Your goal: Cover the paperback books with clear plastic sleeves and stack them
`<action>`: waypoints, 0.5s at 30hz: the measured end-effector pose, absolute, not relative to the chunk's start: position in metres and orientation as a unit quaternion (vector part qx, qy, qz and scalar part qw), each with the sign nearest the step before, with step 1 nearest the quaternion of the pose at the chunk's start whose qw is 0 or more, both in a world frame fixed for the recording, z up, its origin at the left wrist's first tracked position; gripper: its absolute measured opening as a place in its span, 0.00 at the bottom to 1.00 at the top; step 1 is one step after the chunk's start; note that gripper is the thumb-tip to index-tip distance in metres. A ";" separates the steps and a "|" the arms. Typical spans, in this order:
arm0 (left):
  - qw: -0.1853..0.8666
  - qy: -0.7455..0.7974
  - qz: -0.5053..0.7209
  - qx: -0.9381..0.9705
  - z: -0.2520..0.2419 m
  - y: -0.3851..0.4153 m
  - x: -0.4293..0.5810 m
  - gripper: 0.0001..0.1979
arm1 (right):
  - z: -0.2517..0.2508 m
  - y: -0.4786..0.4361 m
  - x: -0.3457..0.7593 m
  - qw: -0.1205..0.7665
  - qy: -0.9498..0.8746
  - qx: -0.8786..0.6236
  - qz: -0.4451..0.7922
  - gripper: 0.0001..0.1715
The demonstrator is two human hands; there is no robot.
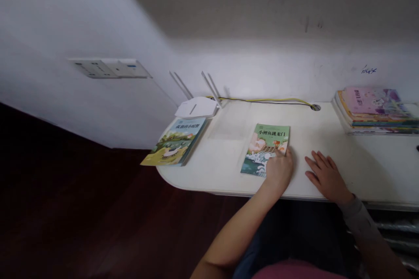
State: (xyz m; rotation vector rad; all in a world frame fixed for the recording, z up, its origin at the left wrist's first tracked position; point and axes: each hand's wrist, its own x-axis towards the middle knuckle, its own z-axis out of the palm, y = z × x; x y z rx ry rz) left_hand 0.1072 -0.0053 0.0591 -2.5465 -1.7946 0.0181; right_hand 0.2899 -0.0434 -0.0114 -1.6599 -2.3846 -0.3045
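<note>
A thin picture book [258,150] with a green top and a blue-and-white wave scene lies face up on the white table. My left hand [279,168] is at its lower right, with the index finger on the cover and the thumb by the right edge; the other fingers are curled and partly hidden. To the right of the book, my right hand [327,177] rests palm down on the tabletop, fingers spread and holding nothing.
A small stack of books [176,143] overhangs the left end of the table [225,174]. Behind it stands a white router [196,107] with upright antennas. A yellow cable [278,99] runs to a hole by the wall. More books [373,109] are piled at the right.
</note>
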 end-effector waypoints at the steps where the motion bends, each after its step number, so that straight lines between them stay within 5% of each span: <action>1: 0.018 -0.573 0.015 -0.819 0.060 -0.005 0.106 0.22 | -0.011 -0.043 0.290 0.109 -0.811 -0.566 -0.103 0.26; 15: 0.054 -0.579 0.011 -0.814 0.055 0.001 0.102 0.22 | -0.012 -0.042 0.290 0.095 -0.809 -0.573 -0.090 0.26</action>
